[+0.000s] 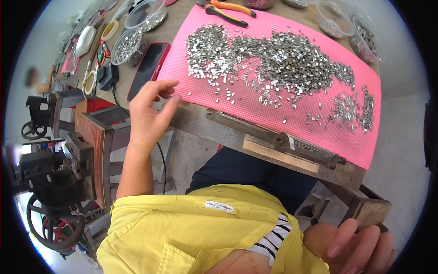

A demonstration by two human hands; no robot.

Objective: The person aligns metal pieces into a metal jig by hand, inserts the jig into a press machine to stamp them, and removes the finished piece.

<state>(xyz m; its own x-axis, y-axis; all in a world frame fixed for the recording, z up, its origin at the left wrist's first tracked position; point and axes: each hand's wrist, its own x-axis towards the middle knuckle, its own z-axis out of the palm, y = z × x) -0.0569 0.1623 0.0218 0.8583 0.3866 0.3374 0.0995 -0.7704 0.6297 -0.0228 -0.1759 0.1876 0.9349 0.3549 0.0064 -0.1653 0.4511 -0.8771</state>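
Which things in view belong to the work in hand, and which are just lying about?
Probably in use:
- small metal pieces, heaped and scattered
- pink mat under them
- metal bar along the near edge

Apparently lying about:
- red-edged phone
- orange-handled pliers, though possibly a work tool

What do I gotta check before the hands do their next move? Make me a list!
1. Bare left hand empty: ok, nothing visible in it.
2. Bare right hand empty: cannot tell, partly cut off.
3. Small silver metal pieces in one pile: not ok, spread in patches on the pink textured mat.
4. Pliers with orange-and-black handles put down: ok, at the mat's far edge.
5. Flat black phone in a red case untouched: cannot tell, left hand is close.
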